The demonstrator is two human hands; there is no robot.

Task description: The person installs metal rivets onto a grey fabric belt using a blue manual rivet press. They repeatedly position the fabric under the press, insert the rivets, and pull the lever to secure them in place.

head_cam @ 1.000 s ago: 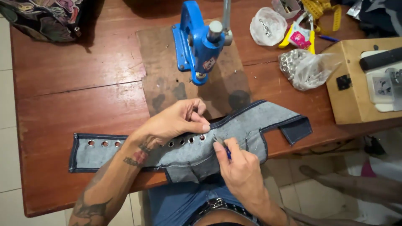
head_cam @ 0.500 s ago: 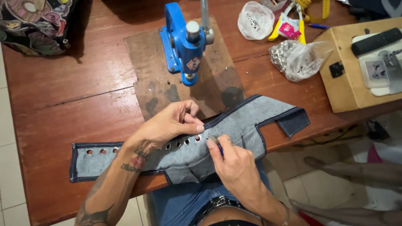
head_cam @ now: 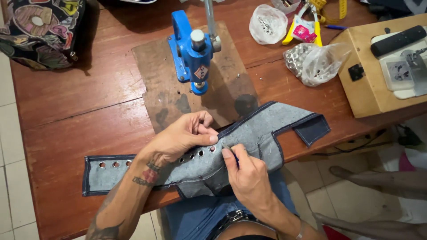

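A blue hand press (head_cam: pixel 194 53) is standing on a wooden board (head_cam: pixel 191 89) at the counter's (head_cam: pixel 80 111) far middle. Two clear bags of metal eyelets (head_cam: pixel 311 62) are lying toward the far right edge, beside a tan box (head_cam: pixel 378 84). A patterned bag (head_cam: pixel 40 31) is sitting at the far left corner.

I see a grey-blue denim piece (head_cam: pixel 249 133) lying flat, inside face up, under both my hands, dark-stitched along its edges. A row of metal eyelets (head_cam: pixel 195 154) runs beneath my left hand (head_cam: pixel 180 138) and out past its wrist along a narrow strip. A thin dark tool (head_cam: pixel 232 153), pinched in my right hand (head_cam: pixel 249 180), touches the cloth just beside the last eyelet.
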